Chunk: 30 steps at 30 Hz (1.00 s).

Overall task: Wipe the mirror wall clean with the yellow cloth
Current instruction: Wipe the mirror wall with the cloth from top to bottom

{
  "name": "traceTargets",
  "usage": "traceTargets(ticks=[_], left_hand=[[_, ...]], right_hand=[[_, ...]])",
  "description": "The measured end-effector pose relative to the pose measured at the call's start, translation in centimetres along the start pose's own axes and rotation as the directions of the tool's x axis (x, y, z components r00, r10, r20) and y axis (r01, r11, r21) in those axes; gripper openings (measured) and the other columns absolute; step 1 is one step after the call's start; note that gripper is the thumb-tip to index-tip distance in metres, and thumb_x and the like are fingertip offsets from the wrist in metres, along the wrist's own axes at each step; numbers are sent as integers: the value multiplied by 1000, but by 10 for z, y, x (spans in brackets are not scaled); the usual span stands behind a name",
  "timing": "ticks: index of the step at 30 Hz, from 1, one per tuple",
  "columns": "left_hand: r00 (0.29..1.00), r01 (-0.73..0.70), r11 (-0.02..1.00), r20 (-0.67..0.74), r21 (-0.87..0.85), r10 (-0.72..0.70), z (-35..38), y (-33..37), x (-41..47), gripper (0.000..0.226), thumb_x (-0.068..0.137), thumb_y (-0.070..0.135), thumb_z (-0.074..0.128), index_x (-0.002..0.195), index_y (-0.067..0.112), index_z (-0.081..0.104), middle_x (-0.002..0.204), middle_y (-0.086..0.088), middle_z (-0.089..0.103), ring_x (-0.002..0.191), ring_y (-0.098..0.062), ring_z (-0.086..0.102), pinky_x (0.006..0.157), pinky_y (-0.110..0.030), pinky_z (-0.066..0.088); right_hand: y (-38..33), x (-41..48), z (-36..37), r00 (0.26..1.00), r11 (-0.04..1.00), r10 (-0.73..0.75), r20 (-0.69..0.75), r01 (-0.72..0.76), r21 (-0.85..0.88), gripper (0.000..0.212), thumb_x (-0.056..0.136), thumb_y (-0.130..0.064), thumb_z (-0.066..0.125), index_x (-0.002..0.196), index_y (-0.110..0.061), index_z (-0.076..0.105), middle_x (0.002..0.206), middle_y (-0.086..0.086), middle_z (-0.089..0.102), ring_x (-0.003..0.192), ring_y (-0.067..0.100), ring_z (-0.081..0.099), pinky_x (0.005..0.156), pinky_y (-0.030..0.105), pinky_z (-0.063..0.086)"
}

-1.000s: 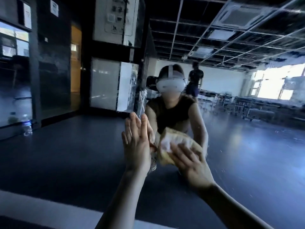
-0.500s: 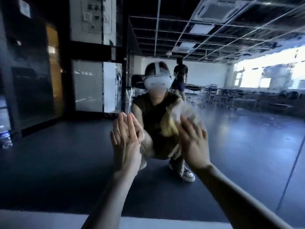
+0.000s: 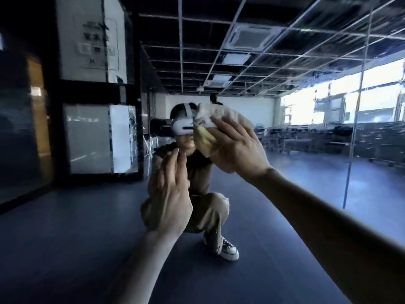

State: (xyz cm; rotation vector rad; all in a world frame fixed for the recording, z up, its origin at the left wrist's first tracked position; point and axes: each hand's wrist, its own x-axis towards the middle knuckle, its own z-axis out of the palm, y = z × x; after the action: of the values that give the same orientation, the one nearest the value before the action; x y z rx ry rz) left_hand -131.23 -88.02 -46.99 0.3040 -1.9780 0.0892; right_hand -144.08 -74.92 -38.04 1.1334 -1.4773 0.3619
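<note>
Cloth [image 3: 221, 119] bunched on mirror wall [image 3: 306, 183], R hand [image 3: 236, 150] fingers spread flat over it. L hand [image 3: 171, 198] lower, fingers straight, together.

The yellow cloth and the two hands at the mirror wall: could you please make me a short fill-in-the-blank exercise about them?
1. The right hand presses the yellow cloth against the mirror wall, partly hiding the reflected person's white ____.
2. The left hand holds ____, its fingers straight.
3. In the picture the left hand sits ____ than the yellow cloth.
Missing words: headset; nothing; lower.
</note>
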Motion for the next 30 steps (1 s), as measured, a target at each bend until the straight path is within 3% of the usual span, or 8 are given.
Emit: traceTargets(ticks=[3,6,8,11,16,19,25,30], left_hand=[[999,-48,997,-16,-54,48,2,6,14,64,74,-10,46,137,2,40,145,-16,34,133,-35,34,102,-53,36],[993,-121,992,-8,-31,120,2,22,21,75,66,-16,48,139,0,38,146,-16,32,134,-31,28,106,-50,33],[991,-133,990,-20,-52,133,3,38,23,72,68,-13,47,138,-1,39,146,-17,33,132,-32,27,109,-48,30],[988,-147,988,-60,-38,145,11,60,17,57,77,3,37,134,-2,45,141,-20,41,128,-31,29,110,-41,20],[976,-215,975,10,-48,215,30,67,-6,55,81,3,31,135,0,42,142,-18,38,132,-29,29,100,-52,41],[964,-259,965,58,-37,260,38,66,-9,53,83,6,31,133,0,45,141,-18,41,131,-30,34,98,-50,43],[915,-384,921,104,-72,390,49,84,4,58,80,4,21,135,3,40,142,-18,40,134,-33,35,103,-53,37],[880,-451,891,144,-41,452,58,99,-1,60,81,5,21,138,4,42,145,-16,38,138,-28,27,109,-47,26]], right_hand=[[48,-49,-19,941,944,330,-76,-327,53,57,79,-25,38,132,-13,55,140,11,49,129,35,43,105,54,35],[64,-69,-17,824,834,551,-134,-538,123,59,79,-24,35,133,-10,54,139,13,50,128,33,41,103,53,37],[40,-83,-5,839,843,532,-113,-512,163,56,81,-24,39,132,-10,55,135,16,53,126,34,43,103,51,37],[-4,-142,15,954,954,300,16,-300,22,51,82,-21,43,133,-22,45,139,6,50,127,29,41,105,40,27],[15,-164,6,992,999,40,116,-41,7,47,81,-20,43,128,-27,44,141,-5,41,120,18,42,100,34,34],[54,-125,-10,980,980,200,-11,-200,-6,48,81,-21,42,127,-15,56,135,9,54,120,25,41,92,44,47],[52,-137,0,873,886,464,-149,-457,84,49,81,-22,44,127,-11,58,134,14,53,124,26,38,99,37,33],[11,-238,18,874,876,480,-74,-475,80,50,79,-21,46,129,-22,46,139,1,40,123,24,42,95,38,36]])
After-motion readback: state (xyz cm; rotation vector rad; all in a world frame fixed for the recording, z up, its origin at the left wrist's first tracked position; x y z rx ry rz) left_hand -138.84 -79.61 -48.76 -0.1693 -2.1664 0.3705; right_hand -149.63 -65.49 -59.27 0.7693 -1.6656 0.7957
